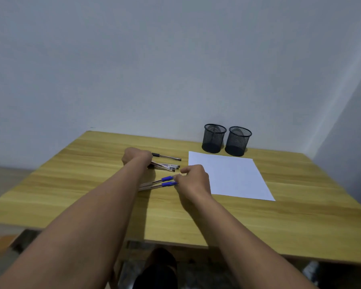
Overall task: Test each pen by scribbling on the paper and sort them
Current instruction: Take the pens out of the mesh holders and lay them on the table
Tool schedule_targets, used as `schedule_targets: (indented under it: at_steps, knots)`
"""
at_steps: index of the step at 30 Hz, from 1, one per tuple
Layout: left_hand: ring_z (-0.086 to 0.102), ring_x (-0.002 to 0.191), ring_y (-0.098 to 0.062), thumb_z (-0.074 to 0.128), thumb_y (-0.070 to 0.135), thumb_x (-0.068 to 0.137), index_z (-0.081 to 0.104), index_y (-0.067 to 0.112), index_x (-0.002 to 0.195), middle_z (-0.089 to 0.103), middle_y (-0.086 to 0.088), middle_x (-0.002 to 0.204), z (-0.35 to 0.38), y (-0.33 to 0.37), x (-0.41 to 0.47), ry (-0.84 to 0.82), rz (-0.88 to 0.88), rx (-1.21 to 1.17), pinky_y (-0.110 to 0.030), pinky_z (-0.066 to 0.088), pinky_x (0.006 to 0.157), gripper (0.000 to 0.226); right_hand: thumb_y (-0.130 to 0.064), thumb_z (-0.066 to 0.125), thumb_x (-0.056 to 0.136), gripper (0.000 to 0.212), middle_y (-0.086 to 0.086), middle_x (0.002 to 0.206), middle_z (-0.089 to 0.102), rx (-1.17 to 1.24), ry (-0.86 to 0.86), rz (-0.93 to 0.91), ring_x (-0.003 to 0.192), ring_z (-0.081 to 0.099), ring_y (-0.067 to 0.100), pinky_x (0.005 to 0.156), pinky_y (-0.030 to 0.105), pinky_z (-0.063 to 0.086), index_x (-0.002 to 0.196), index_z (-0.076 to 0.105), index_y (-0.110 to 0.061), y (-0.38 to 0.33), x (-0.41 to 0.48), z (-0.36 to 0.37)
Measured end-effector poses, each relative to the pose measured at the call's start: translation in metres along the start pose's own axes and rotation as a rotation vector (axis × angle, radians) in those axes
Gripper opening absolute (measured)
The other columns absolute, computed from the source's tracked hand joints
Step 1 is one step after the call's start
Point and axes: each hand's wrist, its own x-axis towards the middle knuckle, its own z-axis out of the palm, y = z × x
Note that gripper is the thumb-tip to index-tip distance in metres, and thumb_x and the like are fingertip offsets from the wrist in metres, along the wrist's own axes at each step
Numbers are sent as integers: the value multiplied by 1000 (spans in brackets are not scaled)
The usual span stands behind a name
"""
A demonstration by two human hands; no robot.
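Several pens lie on the wooden table (92,184). A single black pen (167,157) lies farthest back. Below it my left hand (137,157) is curled round the ends of a bunch of black pens (168,166). Nearer me lie two blue-grip pens (161,182), side by side. My right hand (194,180) pinches their tip ends with fingertips. A blank white sheet of paper (229,176) lies flat to the right of both hands.
Two black mesh pen cups (214,138) (238,141) stand side by side at the back edge, behind the paper, against a pale wall. The table's front edge runs below my forearms. A dark foot shows under the table.
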Motion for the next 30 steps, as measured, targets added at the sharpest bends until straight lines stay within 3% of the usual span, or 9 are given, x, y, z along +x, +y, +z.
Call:
schedule_targets:
  at_steps: [5,7,10,15,19,27,30]
  knots:
    - [54,74,-20,77,24,80,61,5,87,65,-9,99,-24,-4,-10,-41,135,264,-28,40,51,26,-13,66,96,30,8,120,67,-159,-66,-174,100,62,21,88,38,58,126,67,-14,-6,-11,-12]
    - [57,77,-21,75,18,81,65,7,91,68,-8,103,-34,-13,-11,-28,234,320,-28,44,57,18,-12,63,99,34,9,124,66,-248,-100,-258,100,59,21,84,33,53,132,63,-14,-6,-15,-14]
    - [63,93,-25,69,16,82,68,14,109,69,-7,106,-47,-32,-21,7,488,298,-28,48,75,28,-9,58,100,40,12,130,63,-389,-154,-354,112,60,28,91,35,50,139,59,-14,-6,-19,-12]
    - [63,78,-13,69,24,85,73,19,92,68,5,83,-67,-67,-55,-177,943,400,-20,42,65,10,-6,57,96,28,11,114,68,-593,-195,-459,99,63,28,88,41,56,119,70,-15,1,-15,-1]
    - [63,82,-9,68,31,85,76,21,101,72,6,94,-70,-88,-62,-267,1001,551,-22,48,71,20,-10,57,96,23,10,107,68,-651,-195,-503,92,63,26,86,42,58,114,71,-16,7,-14,3]
    - [60,99,-20,68,24,88,73,22,108,70,-1,107,-62,-84,-62,-116,1107,749,-34,52,78,20,-6,59,96,24,11,106,69,-644,-173,-602,94,63,27,85,40,57,113,75,-10,12,-16,-6]
    - [58,106,-24,68,23,88,65,21,114,67,-1,116,-59,-80,-62,-60,1128,690,-41,52,81,26,-7,59,97,25,9,114,65,-579,-160,-621,101,61,26,84,35,53,117,74,-11,9,-18,-18]
